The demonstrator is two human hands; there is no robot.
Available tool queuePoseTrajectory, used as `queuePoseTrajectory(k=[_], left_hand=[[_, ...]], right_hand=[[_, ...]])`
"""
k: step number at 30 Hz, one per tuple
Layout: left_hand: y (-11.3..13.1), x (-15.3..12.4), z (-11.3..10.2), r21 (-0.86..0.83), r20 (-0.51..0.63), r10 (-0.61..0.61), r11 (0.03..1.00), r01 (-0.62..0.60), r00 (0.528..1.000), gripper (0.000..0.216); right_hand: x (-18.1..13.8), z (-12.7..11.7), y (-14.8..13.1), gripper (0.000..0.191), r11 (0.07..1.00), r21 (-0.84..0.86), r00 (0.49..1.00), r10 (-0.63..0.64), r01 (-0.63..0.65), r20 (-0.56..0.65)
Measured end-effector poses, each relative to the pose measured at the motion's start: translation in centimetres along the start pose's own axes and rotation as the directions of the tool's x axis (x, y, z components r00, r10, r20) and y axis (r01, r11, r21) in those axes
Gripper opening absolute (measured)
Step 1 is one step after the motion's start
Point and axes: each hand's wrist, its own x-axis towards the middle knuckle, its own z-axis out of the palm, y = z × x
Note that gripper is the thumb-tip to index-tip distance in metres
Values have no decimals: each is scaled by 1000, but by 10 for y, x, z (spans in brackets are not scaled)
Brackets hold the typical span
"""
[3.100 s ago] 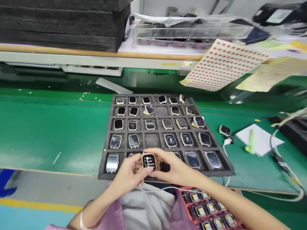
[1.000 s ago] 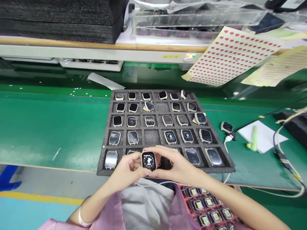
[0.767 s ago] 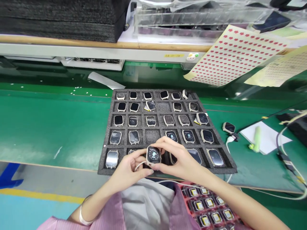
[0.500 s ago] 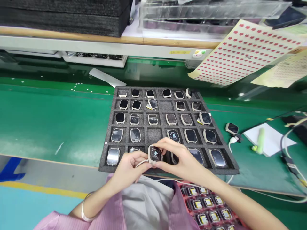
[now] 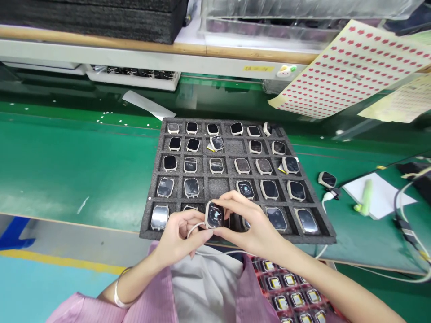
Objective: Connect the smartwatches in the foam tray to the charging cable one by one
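Observation:
Both hands hold one beige smartwatch body [image 5: 215, 215] with a lit round dial, just above the near edge of a black foam tray [image 5: 323, 226]. My right hand [image 5: 251, 224] pinches the watch from the right side. My left hand [image 5: 180, 233] grips its left side, where a white cable [image 5: 192, 229] loops out. The tray holds several more watch bodies in square pockets, most with dark screens, and one with a lit screen [image 5: 245, 189].
A red tray [image 5: 292, 296] of yellow-faced parts sits by my lap at the right. On the green bench lie a loose watch [image 5: 327, 179], a white paper with a green pen [image 5: 365, 197] and cables [image 5: 407, 224]. Red-dot sticker sheets [image 5: 343, 67] hang from the shelf.
The watch went from upright in front of me to tilted and a little farther over the tray; its screen changed from a menu to a round dial. My view moved slightly right.

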Motion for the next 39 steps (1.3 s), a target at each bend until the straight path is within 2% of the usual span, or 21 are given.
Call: queuePoseTrajectory(k=[5, 14, 20, 27, 35, 39], left_hand=[[-3, 6, 5, 9, -83, -35, 999, 36, 996, 34], [3, 3, 4, -19, -23, 30, 999, -30, 999, 32], [-2, 3, 2, -32, 53, 52, 998, -51, 997, 28], [0, 2, 2, -85, 90, 42, 996, -34, 995, 25], [1, 3, 2, -82, 97, 19, 997, -11, 995, 26], [1, 4, -2, -99, 154, 22, 995, -7, 988, 28]], right_hand=[[-2, 4, 5, 37, 1000, -2, 1000, -16, 16, -16], [-3, 4, 5, 41, 977, 176, 979, 88, -122, 186], [-3, 4, 4, 39, 951, 264, 969, 99, -159, 227], [-2, 6, 4, 35, 887, 417, 958, 85, -198, 272], [-3, 6, 5, 37, 867, 442, 959, 122, -229, 257], [-2, 3, 5, 39, 800, 537, 947, 114, -267, 300]])
